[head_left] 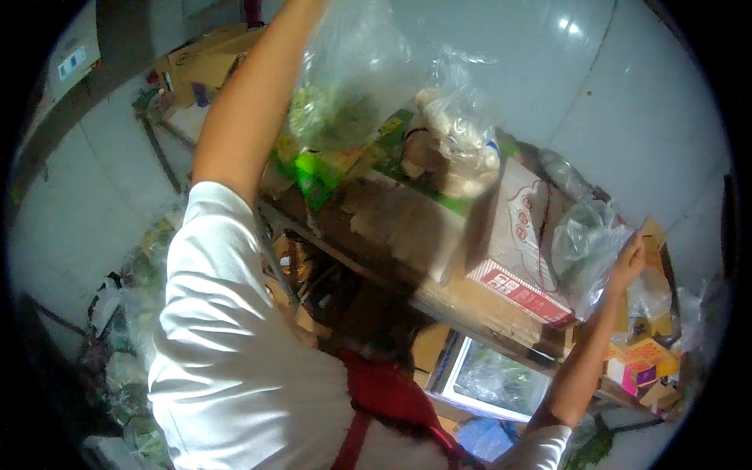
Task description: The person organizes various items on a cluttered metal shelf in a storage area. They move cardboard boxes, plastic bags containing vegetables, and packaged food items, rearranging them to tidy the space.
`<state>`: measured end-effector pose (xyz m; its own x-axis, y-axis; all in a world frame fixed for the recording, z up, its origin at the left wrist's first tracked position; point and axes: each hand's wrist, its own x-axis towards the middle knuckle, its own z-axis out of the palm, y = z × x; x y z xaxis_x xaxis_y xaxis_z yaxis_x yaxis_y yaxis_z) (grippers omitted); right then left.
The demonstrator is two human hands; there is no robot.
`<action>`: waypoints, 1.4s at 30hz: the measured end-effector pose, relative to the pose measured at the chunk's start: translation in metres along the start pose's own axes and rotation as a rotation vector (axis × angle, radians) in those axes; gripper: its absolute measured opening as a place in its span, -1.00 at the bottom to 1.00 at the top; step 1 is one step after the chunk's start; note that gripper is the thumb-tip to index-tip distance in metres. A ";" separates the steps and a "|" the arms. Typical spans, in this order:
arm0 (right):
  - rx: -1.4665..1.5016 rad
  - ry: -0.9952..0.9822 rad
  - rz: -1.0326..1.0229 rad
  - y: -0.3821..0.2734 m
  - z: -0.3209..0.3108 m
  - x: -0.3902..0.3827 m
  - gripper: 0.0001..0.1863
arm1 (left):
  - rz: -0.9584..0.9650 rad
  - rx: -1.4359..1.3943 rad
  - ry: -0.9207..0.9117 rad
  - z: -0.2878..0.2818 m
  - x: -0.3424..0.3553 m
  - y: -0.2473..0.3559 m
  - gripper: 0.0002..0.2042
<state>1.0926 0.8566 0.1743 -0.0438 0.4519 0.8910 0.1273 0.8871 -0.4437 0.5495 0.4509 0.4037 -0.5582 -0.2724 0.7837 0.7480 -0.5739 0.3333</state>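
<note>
My left arm stretches up past the top edge, so my left hand is out of view. Beside that forearm is a clear plastic bag (356,47) with leafy greens (325,117) low in it; what holds its top cannot be seen. At the right, my right hand (629,265) is closed on a clear plastic bag (583,251) with something pale green inside. This bag rests against a white and red printed carton (523,235) on the worktable (399,227).
Another clear bag with pale, rounded contents (458,149) stands at the table's back, near a bright green packet (315,178). Cardboard boxes (207,66) sit at the far left. A white-rimmed box (497,380) holding bagged greens is below the table. Small colourful cartons (642,364) lie at the right.
</note>
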 end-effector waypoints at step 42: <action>0.472 0.274 0.345 -0.156 0.098 -0.021 -0.80 | -0.234 0.265 -1.390 -0.125 -0.266 0.028 0.04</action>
<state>0.9763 0.7183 0.2151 0.1848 0.7335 0.6541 -0.3637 0.6694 -0.6478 0.6746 0.4107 0.1393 0.0058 0.8578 0.5140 0.8196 -0.2986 0.4890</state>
